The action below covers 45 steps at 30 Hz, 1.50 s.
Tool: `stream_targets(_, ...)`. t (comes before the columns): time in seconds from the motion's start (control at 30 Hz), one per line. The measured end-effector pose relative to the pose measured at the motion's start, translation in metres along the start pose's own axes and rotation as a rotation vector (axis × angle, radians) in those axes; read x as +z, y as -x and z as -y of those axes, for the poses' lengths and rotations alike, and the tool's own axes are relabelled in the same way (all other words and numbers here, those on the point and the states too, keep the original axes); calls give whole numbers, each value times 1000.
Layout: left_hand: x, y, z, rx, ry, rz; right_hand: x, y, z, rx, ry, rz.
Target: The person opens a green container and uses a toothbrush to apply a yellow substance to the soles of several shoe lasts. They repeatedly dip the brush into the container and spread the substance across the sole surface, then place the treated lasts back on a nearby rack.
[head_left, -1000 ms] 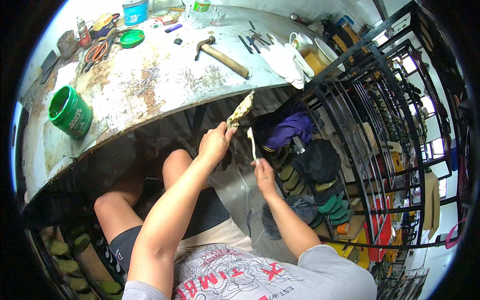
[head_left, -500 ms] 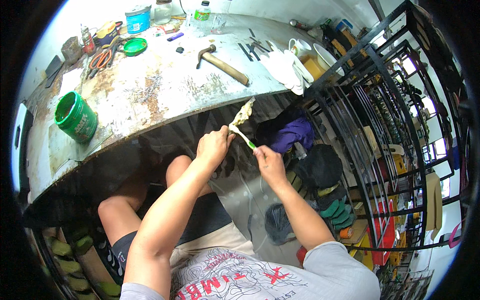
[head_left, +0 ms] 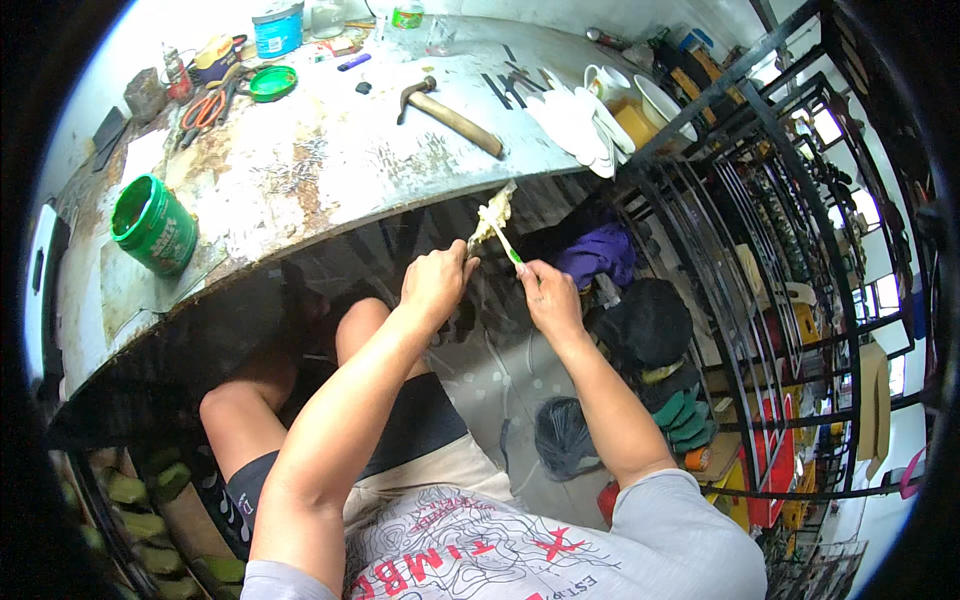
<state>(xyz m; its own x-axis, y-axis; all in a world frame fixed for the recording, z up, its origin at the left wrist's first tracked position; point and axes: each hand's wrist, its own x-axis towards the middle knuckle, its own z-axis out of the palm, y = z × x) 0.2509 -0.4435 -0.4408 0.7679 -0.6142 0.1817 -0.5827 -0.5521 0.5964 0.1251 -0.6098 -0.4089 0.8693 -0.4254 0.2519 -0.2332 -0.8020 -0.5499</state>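
Cream-coloured, the ragged piece (head_left: 494, 212) is held by the near edge of the bench (head_left: 450, 165), the left hand (head_left: 435, 285) closed on its lower end, apparently leaving its surface free for the slim brush (head_left: 507, 243) gripped in the fingers of the right hand (head_left: 550, 298).

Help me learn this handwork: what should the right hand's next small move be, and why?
Probably a light stroke of the slim white-and-green tool along the lumpy pale piece: the right hand holds its near end, its far end seemingly against that piece, while the left hand grips the piece's lower end.
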Motion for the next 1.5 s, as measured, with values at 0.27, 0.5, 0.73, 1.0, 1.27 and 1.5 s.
stream_targets(0.27,-1,-3,14,-129,41,135,18,81,-24,256,-119,166)
stream_targets(0.5,27,2,17,-148,261,-57,8,83,-52,177,-343,165)
stream_targets(0.73,1,60,64,-139,516,-247,40,45,55,221,-889,350)
stream_targets(1.0,-85,213,111,-428,737,-328,129,74,183,203,-994,756)
stream_targets(1.27,-119,283,135,-525,1181,-497,182,92,237,214,-1245,1119)
stream_targets(1.5,-123,274,147,-330,1554,-522,197,84,251,176,-1173,1131)
